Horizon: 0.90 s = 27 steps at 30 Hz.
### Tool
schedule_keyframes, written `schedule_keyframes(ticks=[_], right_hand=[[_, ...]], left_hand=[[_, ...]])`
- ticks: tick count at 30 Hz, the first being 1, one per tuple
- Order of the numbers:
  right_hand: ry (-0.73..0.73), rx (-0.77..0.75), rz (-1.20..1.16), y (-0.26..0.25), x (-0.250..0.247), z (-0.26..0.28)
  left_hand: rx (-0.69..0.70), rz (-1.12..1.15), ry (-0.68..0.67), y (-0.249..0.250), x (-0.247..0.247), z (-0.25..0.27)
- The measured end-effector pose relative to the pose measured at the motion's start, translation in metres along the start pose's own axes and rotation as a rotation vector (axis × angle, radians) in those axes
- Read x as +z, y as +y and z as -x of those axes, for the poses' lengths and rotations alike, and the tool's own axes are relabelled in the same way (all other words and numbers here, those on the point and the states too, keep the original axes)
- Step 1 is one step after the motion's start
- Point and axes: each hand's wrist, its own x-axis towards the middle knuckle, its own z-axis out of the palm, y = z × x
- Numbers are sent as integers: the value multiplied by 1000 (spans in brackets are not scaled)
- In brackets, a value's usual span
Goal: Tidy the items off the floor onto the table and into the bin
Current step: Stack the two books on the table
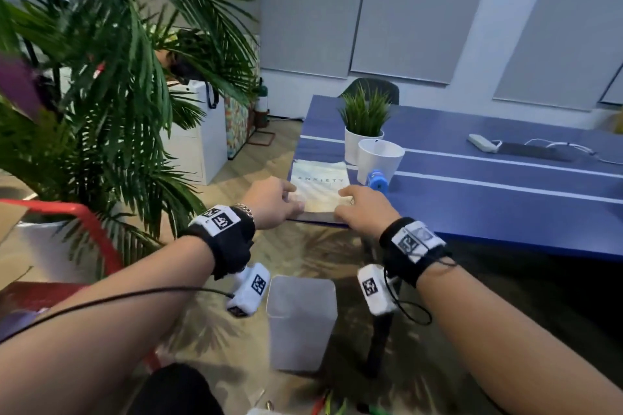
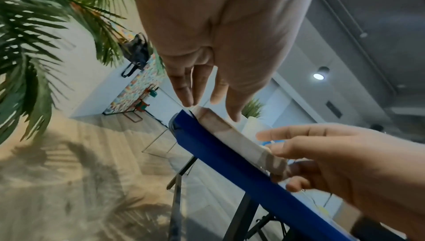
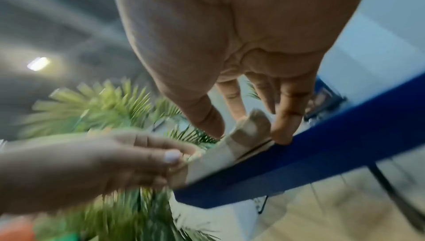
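Right now, from the head view, I have the book lying flat on the near left corner of the blue table, its near edge about level with the table's edge. My left hand holds its near left corner, my right hand its near right corner. Just beyond it stand a white cup and a small blue thing, and the grey bin waits on the floor below. To set the book down well, I judge it wants sliding a little farther in, but gently, so it does not knock the cup.

From the left wrist, my left fingers are nearly straight, tips at the book's corner; I cannot tell how firmly they bear on it. The right hand pinches the book's near edge, thumb above.

From the right wrist, blurred as it is, my right thumb and fingers straddle the book's edge, one fingertip touching the table rim. I should let go only once the book lies flat and fully supported.
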Motion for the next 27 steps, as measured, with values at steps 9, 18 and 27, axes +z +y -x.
schedule_keyframes(ticks=[9,18,27], right_hand=[[108,-187,474,1,12,-11],[135,-197,527,1,15,-20],[158,-130,464,7,18,-26]], left_hand=[[70,-150,59,7,11,-10],[74,-156,95,14,11,-25],[91,-193,105,17,12,-24]])
